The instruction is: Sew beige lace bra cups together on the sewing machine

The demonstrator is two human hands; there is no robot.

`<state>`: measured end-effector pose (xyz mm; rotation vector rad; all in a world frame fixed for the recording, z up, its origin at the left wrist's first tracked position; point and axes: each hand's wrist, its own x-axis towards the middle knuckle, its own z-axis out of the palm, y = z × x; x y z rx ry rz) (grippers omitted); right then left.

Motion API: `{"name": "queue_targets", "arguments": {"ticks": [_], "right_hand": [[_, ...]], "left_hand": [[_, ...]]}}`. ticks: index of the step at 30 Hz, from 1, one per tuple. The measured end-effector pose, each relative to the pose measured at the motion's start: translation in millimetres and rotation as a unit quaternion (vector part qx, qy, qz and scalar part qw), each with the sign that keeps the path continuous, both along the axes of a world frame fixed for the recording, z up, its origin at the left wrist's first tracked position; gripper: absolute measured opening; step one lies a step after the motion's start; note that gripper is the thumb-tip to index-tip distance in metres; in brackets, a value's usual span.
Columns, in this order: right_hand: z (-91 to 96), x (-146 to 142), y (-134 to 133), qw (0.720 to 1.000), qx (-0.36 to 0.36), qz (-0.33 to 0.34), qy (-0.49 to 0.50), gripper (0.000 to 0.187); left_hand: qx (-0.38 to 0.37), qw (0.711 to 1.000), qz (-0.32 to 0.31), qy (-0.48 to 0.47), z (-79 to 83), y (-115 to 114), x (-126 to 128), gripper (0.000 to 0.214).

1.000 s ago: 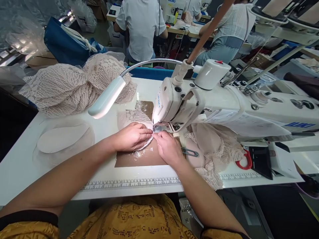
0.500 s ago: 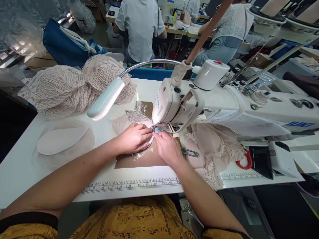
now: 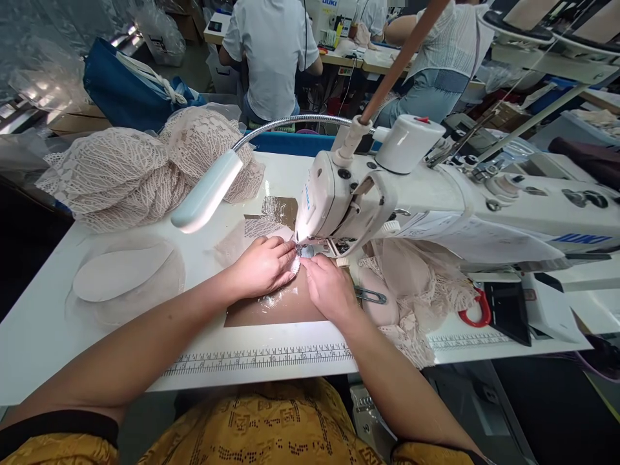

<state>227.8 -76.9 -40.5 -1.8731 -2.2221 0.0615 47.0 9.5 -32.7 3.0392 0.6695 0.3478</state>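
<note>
Pale lace fabric (image 3: 266,227) lies under the needle area of a white sewing machine (image 3: 322,197). My left hand (image 3: 265,266) presses on this fabric just left of the presser foot, its fingers close together and the fabric held beneath them. Close by on the right, my right hand (image 3: 328,284) has thumb and forefinger pinched at the fabric's edge, in front of the foot. The hands nearly meet there, and they hide much of the fabric. Brown sheeting (image 3: 276,310) covers the table under both hands.
A lamp (image 3: 207,192) hangs over the left side. Lace bundles (image 3: 121,168) and a pale oval pad (image 3: 121,271) lie left. Thread snips (image 3: 371,295), lace cups (image 3: 407,271) and red-handled scissors (image 3: 479,310) lie right. A ruler strip (image 3: 261,359) runs along the front edge. People sit beyond.
The fabric under my hands has shifted slightly, with its left part drawn a little leftward. Both hands have moved only slightly and stay beside the presser foot.
</note>
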Motion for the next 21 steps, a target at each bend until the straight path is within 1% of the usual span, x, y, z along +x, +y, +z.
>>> {"name": "queue_targets", "arguments": {"ticks": [3,6,11,13,18,21], "right_hand": [[1.2,1.1,-2.5,1.000,0.006,0.020,0.004,0.038],[1.7,1.0,-3.8,0.999,0.001,0.047,-0.005,0.036],[1.9,-0.4,-4.1,0.999,-0.005,0.051,-0.011,0.035],[2.5,-0.9,-4.0,0.999,-0.009,0.047,-0.015,0.035],[3.1,-1.5,-2.8,0.999,-0.012,0.032,-0.027,0.038],[2.1,-0.5,-1.9,0.999,-0.011,0.026,-0.027,0.041]], "left_hand": [[-0.004,1.000,-0.006,-0.007,-0.7,1.2,-2.0,0.042],[-0.011,0.999,-0.028,-0.026,-0.9,2.9,-5.6,0.038],[-0.031,0.995,-0.075,-0.050,0.0,4.5,-9.2,0.031],[-0.036,0.995,-0.077,-0.053,-0.8,4.6,-8.4,0.030],[-0.048,0.996,-0.054,-0.058,-5.1,5.9,-4.9,0.031],[-0.048,0.996,-0.054,-0.053,-4.7,7.5,-6.1,0.032]]}}
